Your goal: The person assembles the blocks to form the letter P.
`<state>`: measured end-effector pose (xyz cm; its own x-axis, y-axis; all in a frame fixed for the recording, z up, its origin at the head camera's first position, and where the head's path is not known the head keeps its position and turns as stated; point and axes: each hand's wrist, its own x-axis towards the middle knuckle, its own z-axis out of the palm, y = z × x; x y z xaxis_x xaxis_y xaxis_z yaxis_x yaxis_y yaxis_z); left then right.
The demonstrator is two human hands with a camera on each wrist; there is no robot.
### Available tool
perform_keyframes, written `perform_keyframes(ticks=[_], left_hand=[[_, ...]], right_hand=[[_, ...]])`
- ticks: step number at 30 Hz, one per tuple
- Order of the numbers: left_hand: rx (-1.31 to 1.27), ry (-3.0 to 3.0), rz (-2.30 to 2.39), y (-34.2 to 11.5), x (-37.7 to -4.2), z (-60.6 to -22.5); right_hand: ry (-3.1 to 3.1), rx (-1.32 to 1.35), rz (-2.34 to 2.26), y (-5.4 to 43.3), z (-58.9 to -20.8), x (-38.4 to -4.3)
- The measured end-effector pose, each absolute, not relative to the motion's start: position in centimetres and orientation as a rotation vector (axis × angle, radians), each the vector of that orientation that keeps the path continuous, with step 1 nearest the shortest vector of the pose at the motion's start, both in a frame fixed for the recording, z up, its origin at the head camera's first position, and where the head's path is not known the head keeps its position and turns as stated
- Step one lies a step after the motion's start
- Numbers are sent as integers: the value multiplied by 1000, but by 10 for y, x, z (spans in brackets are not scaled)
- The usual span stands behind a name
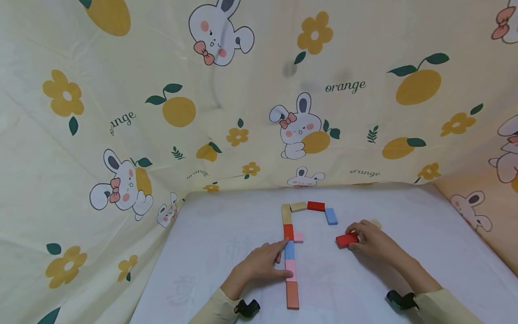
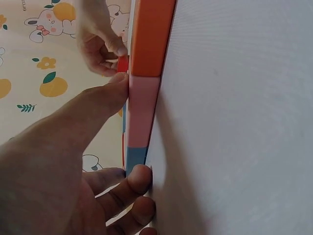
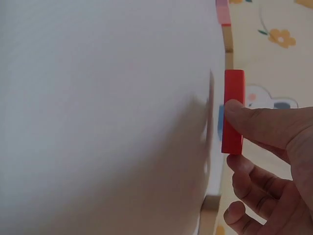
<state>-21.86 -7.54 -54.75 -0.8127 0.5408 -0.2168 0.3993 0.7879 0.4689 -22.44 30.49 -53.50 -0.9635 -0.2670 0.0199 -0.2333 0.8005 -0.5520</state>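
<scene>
My right hand (image 1: pixel 370 240) pinches a red block (image 1: pixel 346 240) between thumb and fingers, over the right part of the table. In the right wrist view, the thumb presses on the broad face of this red block (image 3: pixel 233 110). My left hand (image 1: pixel 263 263) rests along a straight column of flat blocks. Its index fingertip touches where a red block (image 1: pixel 288 231) meets a blue block (image 1: pixel 289 250), and its thumb lies on a pink block (image 1: pixel 291 270). An orange block (image 1: pixel 292 295) forms the column's near end; a tan block (image 1: pixel 286 214) forms its far end.
From the column's far end, another tan block (image 1: pixel 298 207), a red block (image 1: pixel 316 206) and a blue block (image 1: pixel 331 216) curve to the right. A small pink block (image 1: pixel 298 237) sits beside the column. Behind my right hand lies a tan block (image 1: pixel 376 223). A patterned cloth (image 1: pixel 259 90) hangs behind the white table (image 1: pixel 202 252).
</scene>
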Motion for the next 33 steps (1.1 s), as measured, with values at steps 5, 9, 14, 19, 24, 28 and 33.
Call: perform_keyframes(ticks=[5, 9, 14, 19, 24, 28, 33], left_hand=[[724, 2638, 584, -76, -219, -547], [730, 2650, 577, -76, -218, -548], [721, 2651, 572, -76, -218, -548], [723, 2655, 568, -76, -219, -550], [739, 2659, 559, -76, -220, -551], [733, 2657, 558, -76, -221, -551], [728, 2653, 568, -76, -221, -549]], right_hand=[[2893, -409, -910, 289, -532, -235], [2884, -431, -915, 279, -532, -241], [2865, -463, -922, 269, -531, -247], [2870, -500, -909, 260, -534, -253], [2870, -505, -882, 250, -536, -258], [2879, -493, -855, 241, -536, -259], [2904, -502, -802, 230, -535, -259]])
